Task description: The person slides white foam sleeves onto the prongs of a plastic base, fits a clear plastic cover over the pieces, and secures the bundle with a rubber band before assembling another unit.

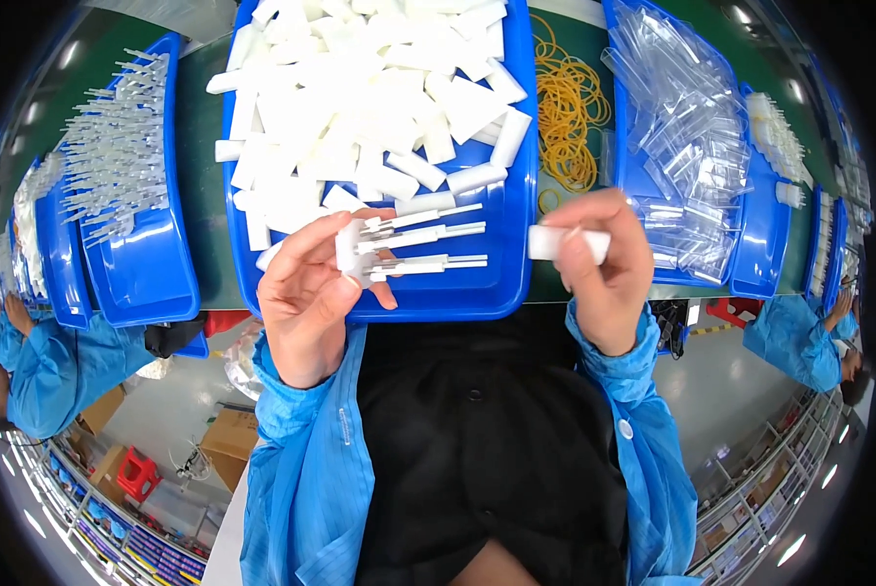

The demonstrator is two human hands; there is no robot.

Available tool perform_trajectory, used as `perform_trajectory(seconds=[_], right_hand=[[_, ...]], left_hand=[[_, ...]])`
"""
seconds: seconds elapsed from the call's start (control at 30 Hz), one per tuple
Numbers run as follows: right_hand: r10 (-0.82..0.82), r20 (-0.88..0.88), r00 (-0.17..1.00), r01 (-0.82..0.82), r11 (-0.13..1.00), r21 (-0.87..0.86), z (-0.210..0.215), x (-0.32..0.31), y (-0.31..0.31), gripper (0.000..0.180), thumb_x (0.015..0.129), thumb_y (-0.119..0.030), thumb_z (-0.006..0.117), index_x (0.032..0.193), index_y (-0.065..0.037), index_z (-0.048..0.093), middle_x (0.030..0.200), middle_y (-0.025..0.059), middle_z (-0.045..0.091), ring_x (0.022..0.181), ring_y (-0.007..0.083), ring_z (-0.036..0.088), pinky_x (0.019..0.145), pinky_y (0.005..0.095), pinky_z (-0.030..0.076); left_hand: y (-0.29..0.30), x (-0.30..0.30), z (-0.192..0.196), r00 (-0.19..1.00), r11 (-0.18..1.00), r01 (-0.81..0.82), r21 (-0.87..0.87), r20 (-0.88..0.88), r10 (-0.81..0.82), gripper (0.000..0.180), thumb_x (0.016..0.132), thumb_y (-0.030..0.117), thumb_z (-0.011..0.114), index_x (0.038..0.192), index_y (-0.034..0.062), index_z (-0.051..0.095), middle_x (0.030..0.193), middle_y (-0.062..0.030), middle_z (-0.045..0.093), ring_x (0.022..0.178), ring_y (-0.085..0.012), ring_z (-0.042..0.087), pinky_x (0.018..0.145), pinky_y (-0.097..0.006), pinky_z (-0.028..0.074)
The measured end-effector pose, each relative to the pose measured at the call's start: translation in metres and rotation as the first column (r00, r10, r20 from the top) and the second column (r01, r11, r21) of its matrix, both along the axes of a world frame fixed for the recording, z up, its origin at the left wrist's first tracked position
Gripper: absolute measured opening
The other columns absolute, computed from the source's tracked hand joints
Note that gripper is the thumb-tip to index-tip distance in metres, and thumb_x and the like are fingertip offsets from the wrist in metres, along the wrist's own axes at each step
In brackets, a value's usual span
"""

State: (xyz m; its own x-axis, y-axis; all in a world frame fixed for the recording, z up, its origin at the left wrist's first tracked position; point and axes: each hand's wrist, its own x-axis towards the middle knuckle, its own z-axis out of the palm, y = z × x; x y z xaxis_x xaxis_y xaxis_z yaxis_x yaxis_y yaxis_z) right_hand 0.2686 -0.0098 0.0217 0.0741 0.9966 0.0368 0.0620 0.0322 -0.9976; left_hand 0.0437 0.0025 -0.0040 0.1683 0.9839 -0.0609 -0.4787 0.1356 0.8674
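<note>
My left hand (306,293) is closed round a white foam block (349,250) from which several thin white rods (438,234) stick out to the right. Between the thumb and fingers of my right hand (609,269), a separate white foam block (555,243) is pinched, a short way off the rod tips. Both hands are raised over the front part of a large blue bin (477,293). A heap of white foam blocks (350,98) fills the back of that bin.
Yellow rubber bands (567,117) lie right of the bin, beside a blue tray of clear plastic sleeves (682,127). At left, a blue tray (145,283) holds many white rods. Co-workers in blue sleeves (62,376) sit at both sides, and cardboard boxes (228,444) stand on the floor.
</note>
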Motion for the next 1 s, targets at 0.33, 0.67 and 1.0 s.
perform_trajectory(seconds=[0.33,0.67,1.0], right_hand=[[-0.188,-0.271,0.944,0.171,0.981,-0.087,-0.017,0.003,0.005,0.034,0.093,-0.032,0.040,0.077,-0.004,0.051,0.067,0.0023,0.050,0.051,0.0041,0.041,0.044,0.0166,0.030],[-0.036,-0.399,0.916,-0.003,0.995,-0.098,-0.008,0.002,0.005,0.021,0.090,-0.023,0.048,0.091,-0.003,0.053,0.078,0.0037,0.056,0.056,0.0021,0.044,0.046,0.0145,0.033],[0.005,-0.276,0.961,-0.010,1.000,-0.016,-0.001,-0.001,0.004,0.016,0.089,-0.012,0.048,0.097,0.001,0.052,0.090,0.0058,0.055,0.076,0.0064,0.050,0.068,0.0177,0.040]], left_hand=[[0.003,0.008,-0.001,0.985,0.985,0.163,0.061,-0.058,-0.160,0.034,0.076,0.000,0.061,0.107,-0.0009,0.049,0.112,-0.0266,0.051,0.085,-0.0258,0.062,0.060,-0.029,0.054],[0.000,0.009,0.000,0.983,0.985,0.164,0.046,-0.086,-0.159,0.039,0.075,-0.002,0.061,0.112,-0.0015,0.049,0.114,-0.0259,0.050,0.090,-0.0241,0.060,0.064,-0.031,0.054],[0.001,0.008,-0.002,0.986,0.988,0.107,0.114,-0.136,-0.091,0.038,0.074,-0.001,0.063,0.111,-0.0022,0.052,0.114,-0.0259,0.051,0.091,-0.0266,0.060,0.064,-0.032,0.054]])
